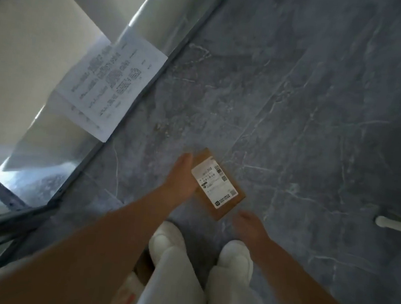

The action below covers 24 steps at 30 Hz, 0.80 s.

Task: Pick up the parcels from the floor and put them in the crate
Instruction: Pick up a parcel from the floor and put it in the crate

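Lying on open floor (317,113), the parcel (218,184) meets the flat left hand (180,176) at nine o'clock, with the loose right hand (251,224) at five.

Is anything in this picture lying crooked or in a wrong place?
Yes. The brown parcel lies loose on the grey floor near the person's feet. A printed sheet sits askew, and two of its corners overlap the dark strip beside the floor.

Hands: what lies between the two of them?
The brown labelled parcel lies between the left hand and right hand, in the head view.
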Available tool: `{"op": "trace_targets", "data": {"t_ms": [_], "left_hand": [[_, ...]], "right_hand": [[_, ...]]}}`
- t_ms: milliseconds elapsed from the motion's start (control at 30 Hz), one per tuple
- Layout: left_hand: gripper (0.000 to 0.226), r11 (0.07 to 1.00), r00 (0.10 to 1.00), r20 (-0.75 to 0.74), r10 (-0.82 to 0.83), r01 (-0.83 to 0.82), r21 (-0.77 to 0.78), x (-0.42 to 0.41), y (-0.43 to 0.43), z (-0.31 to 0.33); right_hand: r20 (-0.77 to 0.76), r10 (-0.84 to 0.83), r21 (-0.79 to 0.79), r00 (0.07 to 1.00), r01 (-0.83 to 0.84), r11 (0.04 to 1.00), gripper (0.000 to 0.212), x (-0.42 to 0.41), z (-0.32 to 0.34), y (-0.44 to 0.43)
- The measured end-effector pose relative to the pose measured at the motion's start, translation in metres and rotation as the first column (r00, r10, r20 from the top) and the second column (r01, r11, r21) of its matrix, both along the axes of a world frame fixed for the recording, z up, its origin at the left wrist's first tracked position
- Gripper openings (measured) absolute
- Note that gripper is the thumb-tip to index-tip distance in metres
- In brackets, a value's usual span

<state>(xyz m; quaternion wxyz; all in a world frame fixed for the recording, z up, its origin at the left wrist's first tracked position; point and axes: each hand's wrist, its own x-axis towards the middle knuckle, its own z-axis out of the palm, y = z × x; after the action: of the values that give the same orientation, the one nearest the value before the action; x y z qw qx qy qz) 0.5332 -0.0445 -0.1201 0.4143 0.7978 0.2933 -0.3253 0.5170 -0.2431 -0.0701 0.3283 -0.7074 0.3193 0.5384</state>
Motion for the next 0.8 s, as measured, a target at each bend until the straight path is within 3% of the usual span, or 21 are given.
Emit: {"op": "trace_targets", "data": {"t_ms": [100,200,267,367,467,633,733,800], "left_hand": [[0.046,0.995,0.995,-0.023,0.095,-0.095,0.028,-0.001,-0.009,-0.026],[0.023,0.966,0.964,-0.057,0.260,-0.260,0.012,-0.009,-0.007,-0.014],[0.016,0.940,0.940,-0.024,0.340,-0.341,-0.012,-0.015,0.000,0.014],[0.023,0.906,0.909,0.061,0.412,-0.402,-0.130,-0.011,0.016,0.085],[0.026,0.844,0.853,0.142,0.503,-0.448,-0.295,0.007,0.025,0.175],[0.028,0.833,0.880,0.248,0.406,-0.245,-0.495,0.052,0.034,0.353],[0.076,0.898,0.873,0.430,0.231,-0.022,-0.439,0.075,0.042,0.471],[0.090,0.936,0.825,0.543,0.154,0.055,-0.348,0.080,0.050,0.539]], "right_hand": [[0.007,-0.252,0.049,0.968,0.251,0.967,0.021,-0.003,-0.039,0.011],[-0.029,-0.415,0.075,0.909,0.416,0.906,0.043,0.002,-0.035,0.018],[-0.006,-0.430,0.100,0.903,0.428,0.898,0.040,0.009,-0.010,0.017],[0.041,-0.447,0.088,0.894,0.442,0.893,0.031,0.027,0.052,0.017],[0.075,-0.517,0.069,0.853,0.512,0.856,0.045,0.051,0.136,0.018],[0.108,-0.540,0.026,0.835,0.540,0.841,0.068,0.110,0.317,0.013],[0.218,-0.459,0.070,0.861,0.455,0.887,0.065,0.146,0.428,0.013],[0.246,-0.451,0.141,0.858,0.428,0.893,0.059,0.161,0.491,0.022]]}}
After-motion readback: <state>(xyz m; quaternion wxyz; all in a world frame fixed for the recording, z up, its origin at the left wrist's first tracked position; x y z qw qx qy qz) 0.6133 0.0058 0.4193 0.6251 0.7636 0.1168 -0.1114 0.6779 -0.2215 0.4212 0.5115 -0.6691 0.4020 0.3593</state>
